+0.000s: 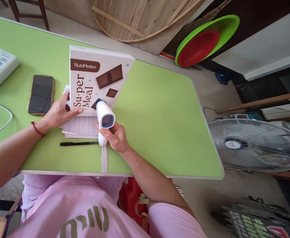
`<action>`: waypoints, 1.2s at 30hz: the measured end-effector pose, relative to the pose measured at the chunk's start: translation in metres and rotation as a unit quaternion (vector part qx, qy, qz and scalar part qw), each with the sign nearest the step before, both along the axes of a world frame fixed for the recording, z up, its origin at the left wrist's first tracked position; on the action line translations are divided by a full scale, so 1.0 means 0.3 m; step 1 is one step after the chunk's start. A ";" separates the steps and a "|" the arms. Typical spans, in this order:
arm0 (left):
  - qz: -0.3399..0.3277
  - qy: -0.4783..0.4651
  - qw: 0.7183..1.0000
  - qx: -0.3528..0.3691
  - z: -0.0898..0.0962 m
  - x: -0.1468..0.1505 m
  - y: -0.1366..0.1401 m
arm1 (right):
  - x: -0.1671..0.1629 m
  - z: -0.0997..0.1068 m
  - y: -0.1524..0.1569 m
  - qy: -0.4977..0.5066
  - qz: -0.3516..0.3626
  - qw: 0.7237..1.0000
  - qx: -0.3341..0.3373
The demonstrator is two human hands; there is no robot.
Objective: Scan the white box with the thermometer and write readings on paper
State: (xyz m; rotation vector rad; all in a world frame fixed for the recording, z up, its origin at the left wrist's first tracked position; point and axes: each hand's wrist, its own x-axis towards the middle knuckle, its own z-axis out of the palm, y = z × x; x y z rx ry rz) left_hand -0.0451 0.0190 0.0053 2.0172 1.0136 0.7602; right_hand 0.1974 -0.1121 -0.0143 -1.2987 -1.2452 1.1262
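My left hand grips the lower left edge of a white box printed "NutriMotion Su-per Meal" with chocolate pictures, its thumb across the front. The box is tilted up above the table. In my right hand is a white handheld infrared thermometer with a blue-framed screen facing me; its front end points at the box's lower right part. I cannot tell whether the two touch. Printed paper sheets lie beneath the box. Just nearer to me rests a black pen, its right end reaching the thermometer's handle.
The green table carries a smartphone and a white device with a cable on the left. A standing fan is beyond the right edge. Green and red basins lean at the back.
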 end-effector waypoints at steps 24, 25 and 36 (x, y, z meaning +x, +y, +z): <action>-0.005 -0.002 1.000 0.006 -0.002 0.000 -0.001 | 0.002 -0.003 -0.003 -0.002 0.008 1.000 -0.006; -0.005 -0.001 1.000 0.005 -0.001 0.001 -0.001 | 0.003 -0.003 -0.003 0.001 0.008 1.000 -0.006; -0.006 -0.001 1.000 0.007 0.004 0.004 -0.002 | 0.004 -0.003 -0.007 -0.001 0.017 1.000 0.001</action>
